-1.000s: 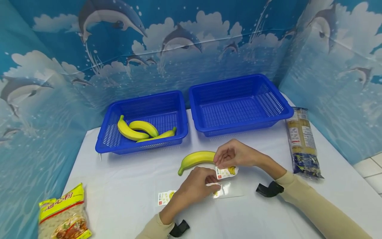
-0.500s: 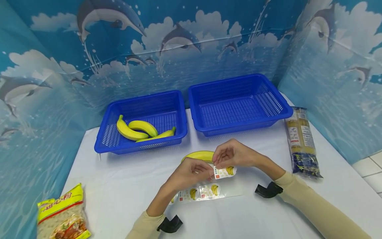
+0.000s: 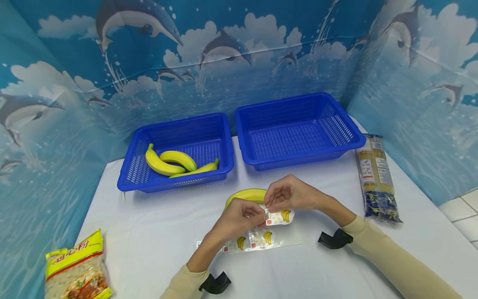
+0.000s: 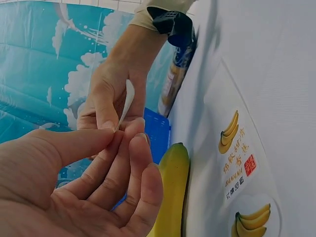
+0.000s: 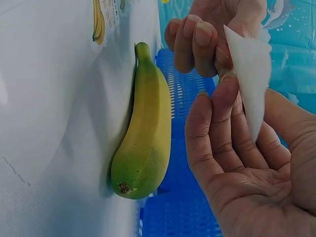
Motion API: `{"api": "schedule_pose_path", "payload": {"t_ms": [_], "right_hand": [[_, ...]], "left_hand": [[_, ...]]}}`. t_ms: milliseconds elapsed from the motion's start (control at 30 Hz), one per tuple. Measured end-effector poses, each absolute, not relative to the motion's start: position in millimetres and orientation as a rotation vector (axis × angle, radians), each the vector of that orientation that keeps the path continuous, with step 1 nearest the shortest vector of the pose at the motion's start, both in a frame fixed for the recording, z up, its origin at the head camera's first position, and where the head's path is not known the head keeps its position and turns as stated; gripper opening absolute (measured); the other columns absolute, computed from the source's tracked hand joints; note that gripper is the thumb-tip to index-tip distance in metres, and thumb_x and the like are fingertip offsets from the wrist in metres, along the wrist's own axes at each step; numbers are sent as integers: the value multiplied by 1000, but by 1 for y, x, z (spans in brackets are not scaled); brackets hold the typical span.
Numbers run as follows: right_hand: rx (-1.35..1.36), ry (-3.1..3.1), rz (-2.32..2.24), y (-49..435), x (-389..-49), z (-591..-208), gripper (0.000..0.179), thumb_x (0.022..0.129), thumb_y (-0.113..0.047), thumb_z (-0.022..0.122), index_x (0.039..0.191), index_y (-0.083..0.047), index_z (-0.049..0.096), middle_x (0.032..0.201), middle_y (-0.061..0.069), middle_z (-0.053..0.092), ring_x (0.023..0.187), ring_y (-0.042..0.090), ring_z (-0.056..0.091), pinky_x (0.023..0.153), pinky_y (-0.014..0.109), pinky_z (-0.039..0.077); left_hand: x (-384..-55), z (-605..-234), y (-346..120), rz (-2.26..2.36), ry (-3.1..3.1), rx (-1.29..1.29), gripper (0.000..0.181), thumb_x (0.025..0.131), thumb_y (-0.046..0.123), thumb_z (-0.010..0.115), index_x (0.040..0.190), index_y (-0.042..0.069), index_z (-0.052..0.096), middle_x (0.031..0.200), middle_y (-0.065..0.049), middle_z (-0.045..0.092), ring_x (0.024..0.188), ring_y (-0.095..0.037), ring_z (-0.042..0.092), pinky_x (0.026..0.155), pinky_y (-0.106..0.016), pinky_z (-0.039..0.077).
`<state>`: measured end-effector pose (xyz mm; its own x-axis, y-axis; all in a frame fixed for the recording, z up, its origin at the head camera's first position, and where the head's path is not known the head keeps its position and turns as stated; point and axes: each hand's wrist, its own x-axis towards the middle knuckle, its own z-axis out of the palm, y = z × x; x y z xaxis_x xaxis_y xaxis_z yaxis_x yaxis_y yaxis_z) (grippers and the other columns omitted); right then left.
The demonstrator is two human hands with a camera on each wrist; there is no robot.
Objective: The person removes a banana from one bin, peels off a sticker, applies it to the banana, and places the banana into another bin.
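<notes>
A white banana-print sticker (image 3: 279, 217) is held up between both hands, over a backing strip (image 3: 261, 239) with more such stickers. My left hand (image 3: 239, 218) pinches its left edge between thumb and index finger; the sticker shows nearly edge-on (image 4: 126, 106) in the left wrist view. My right hand (image 3: 295, 193) pinches its upper edge. In the right wrist view the sticker's plain white back (image 5: 253, 79) faces the camera. Just behind the hands a single banana (image 3: 244, 194) lies on the table, partly covered by them in the head view.
Two blue baskets stand at the back: the left basket (image 3: 179, 181) contains three bananas (image 3: 160, 162), and the right basket (image 3: 306, 157) shows its bare bottom. A yellow-topped food bag (image 3: 78, 265) lies front left, a long clear-and-blue packet (image 3: 377, 178) at right. A dolphin-print curtain (image 3: 224, 83) surrounds the table.
My left hand has risen from over the strip to the held sticker's left edge, uncovering the stickers below. The right hand with the sticker has shifted slightly left.
</notes>
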<state>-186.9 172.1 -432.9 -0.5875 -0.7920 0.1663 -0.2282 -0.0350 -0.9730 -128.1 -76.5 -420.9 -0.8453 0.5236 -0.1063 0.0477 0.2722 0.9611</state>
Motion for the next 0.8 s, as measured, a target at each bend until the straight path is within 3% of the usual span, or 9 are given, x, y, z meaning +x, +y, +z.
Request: {"api": "schedule_pose_path", "payload": {"t_ms": [100,333,500,800], "right_hand": [[-1066,1806,-1659,172,-187,-432,16,93,11,77,107,13,72,98,28,75,88,16,75,82,32,66],[-1037,1857,-1658,175,-189,-433,10,94,8,77,103,9,74,97,23,75,86,14,73,80,31,66],[-987,1962,-1644,177,-191,-433,6,95,5,78,100,3,77,95,17,77,83,16,72,79,31,65],[-841,2233,-1612,171,-194,-423,6,94,1,81,100,-1,81,97,9,80,85,15,74,81,27,64]], "left_hand": [[-128,-420,-78,1592,2159,511,12,100,9,76,98,-1,82,88,-11,80,83,-38,76,77,-46,65],[-131,-417,-83,1570,2232,444,12,99,11,78,96,1,83,85,-8,79,78,-28,72,66,-24,55],[-134,-413,-89,1601,2248,402,13,100,12,76,97,1,82,85,-8,79,77,-20,69,68,-27,55],[-143,-410,-98,1666,2279,314,12,100,7,74,95,-2,81,83,-10,79,84,-40,70,69,-28,54]]}}
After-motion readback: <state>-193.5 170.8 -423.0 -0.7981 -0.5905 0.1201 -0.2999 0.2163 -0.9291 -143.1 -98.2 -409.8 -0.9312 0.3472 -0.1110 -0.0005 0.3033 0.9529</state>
